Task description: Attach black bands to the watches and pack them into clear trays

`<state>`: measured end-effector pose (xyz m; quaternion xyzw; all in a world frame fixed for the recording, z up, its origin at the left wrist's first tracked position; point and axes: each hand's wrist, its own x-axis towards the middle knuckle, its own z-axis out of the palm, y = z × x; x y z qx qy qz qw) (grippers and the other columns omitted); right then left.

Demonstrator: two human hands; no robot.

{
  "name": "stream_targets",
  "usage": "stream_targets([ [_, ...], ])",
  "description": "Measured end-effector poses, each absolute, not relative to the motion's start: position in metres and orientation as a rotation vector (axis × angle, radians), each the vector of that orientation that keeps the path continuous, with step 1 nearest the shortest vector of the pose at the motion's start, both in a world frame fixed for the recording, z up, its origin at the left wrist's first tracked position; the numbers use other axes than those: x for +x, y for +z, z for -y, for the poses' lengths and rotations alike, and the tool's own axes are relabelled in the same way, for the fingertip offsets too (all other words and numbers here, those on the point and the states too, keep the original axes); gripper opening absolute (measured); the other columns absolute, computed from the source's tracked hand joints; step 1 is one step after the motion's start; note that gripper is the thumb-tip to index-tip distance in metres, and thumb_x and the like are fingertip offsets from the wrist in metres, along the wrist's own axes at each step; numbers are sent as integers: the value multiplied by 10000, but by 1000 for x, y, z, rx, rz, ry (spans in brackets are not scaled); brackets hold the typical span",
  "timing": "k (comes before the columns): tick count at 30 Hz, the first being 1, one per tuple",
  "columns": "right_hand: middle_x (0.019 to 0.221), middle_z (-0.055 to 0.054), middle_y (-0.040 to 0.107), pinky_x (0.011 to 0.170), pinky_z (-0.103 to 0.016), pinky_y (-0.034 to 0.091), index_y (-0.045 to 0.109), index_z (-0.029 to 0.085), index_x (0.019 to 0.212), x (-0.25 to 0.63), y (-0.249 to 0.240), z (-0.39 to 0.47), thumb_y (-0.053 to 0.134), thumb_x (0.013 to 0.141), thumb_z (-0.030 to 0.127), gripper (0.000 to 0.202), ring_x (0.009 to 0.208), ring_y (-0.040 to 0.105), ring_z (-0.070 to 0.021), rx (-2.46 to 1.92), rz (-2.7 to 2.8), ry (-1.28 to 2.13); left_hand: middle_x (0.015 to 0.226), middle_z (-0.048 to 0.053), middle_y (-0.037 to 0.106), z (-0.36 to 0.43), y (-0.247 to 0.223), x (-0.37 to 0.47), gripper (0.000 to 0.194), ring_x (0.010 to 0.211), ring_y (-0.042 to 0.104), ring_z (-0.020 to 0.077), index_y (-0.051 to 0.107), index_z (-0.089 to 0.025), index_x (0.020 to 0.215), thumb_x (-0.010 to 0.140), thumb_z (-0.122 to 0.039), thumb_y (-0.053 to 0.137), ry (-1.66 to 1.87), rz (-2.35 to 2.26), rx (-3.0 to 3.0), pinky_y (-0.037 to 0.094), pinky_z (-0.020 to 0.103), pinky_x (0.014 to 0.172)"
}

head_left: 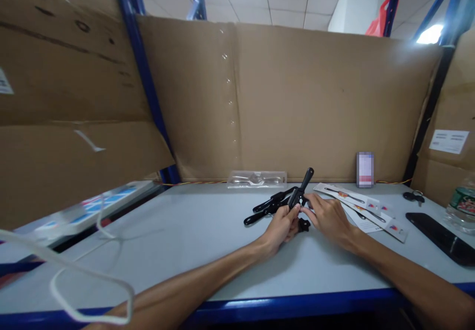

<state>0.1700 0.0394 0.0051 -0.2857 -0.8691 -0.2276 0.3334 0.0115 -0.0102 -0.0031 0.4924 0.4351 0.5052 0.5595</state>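
Observation:
My left hand (282, 226) is closed around a black spokeshave (305, 184), which is tilted with one handle pointing up and away. At the tool's middle, the thumb and fingers of my right hand (328, 216) pinch in close by its small silvery part. Whether a small screw or knob lies between those fingertips is too small to tell. More black spokeshaves (260, 215) lie on the table just beyond and left of my left hand, partly overlapping. Part of the held tool's lower end (304, 225) shows below my hands.
A clear plastic blister tray (256, 179) leans at the cardboard back wall (297, 102). Printed cards (371, 213) lie fanned out right of my hands. Further right are a black phone-like slab (441, 236), keys (413, 197) and a bottle (462, 206). A power strip (100, 209) and white cable (92, 275) occupy the left.

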Motion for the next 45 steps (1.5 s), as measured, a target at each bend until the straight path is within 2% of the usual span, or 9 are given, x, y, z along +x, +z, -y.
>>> stream_targets([
  [4, 918, -79, 737, 542, -280, 391, 592, 145, 1080, 170, 4, -42, 558, 960, 247, 161, 646, 676, -174, -703, 2239, -616, 499, -112, 287, 9, -4, 11, 582, 398, 227, 35, 320, -229, 681, 717, -712, 643, 1201, -1011, 1167, 87, 201, 390],
  [13, 939, -78, 744, 571, -282, 426, 614, 149, 1112, 171, 1, -45, 594, 941, 255, 202, 666, 681, -177, -738, 2269, -462, 511, -120, 265, 12, -1, 10, 512, 396, 166, 27, 317, -229, 712, 792, -617, 642, 1145, -980, 1047, 46, 208, 419],
  [19, 928, -78, 747, 589, -284, 440, 634, 148, 1127, 170, -3, -49, 608, 932, 301, 250, 678, 678, -184, -820, 2223, -379, 515, -115, 284, 13, -1, 11, 502, 397, 182, 28, 321, -226, 717, 806, -606, 637, 1181, -995, 1025, 55, 209, 419],
  [25, 987, -101, 745, 590, -280, 422, 632, 144, 1156, 169, -4, -46, 592, 935, 269, 257, 716, 686, -194, -808, 2244, -417, 521, -108, 278, 14, -1, 12, 515, 396, 205, 28, 314, -224, 692, 810, -612, 631, 1178, -983, 1064, 62, 211, 416],
  [30, 870, -93, 738, 583, -271, 409, 638, 138, 1134, 169, -4, -46, 581, 948, 301, 254, 688, 675, -190, -813, 2259, -363, 500, -104, 268, 13, -4, 12, 499, 383, 216, 31, 327, -221, 663, 831, -596, 611, 1182, -995, 1097, 78, 205, 393],
  [33, 876, -91, 744, 593, -269, 421, 636, 146, 1158, 170, -5, -48, 554, 966, 312, 267, 690, 675, -183, -779, 2253, -355, 499, -105, 270, 12, -5, 12, 490, 380, 226, 32, 334, -221, 665, 834, -587, 612, 1205, -998, 1113, 95, 193, 380],
  [40, 995, -118, 751, 609, -279, 459, 618, 119, 1230, 172, -8, -52, 509, 989, 289, 314, 754, 697, -191, -667, 2251, -396, 503, -108, 289, 12, -7, 12, 562, 392, 237, 30, 338, -223, 669, 744, -681, 655, 1253, -1017, 1184, 138, 177, 369],
  [45, 960, -114, 755, 610, -279, 464, 623, 115, 1239, 173, -6, -51, 493, 998, 294, 327, 741, 698, -188, -659, 2241, -423, 484, -105, 278, 13, -7, 14, 599, 385, 253, 33, 331, -225, 639, 720, -737, 630, 1293, -1031, 1259, 152, 185, 368],
])
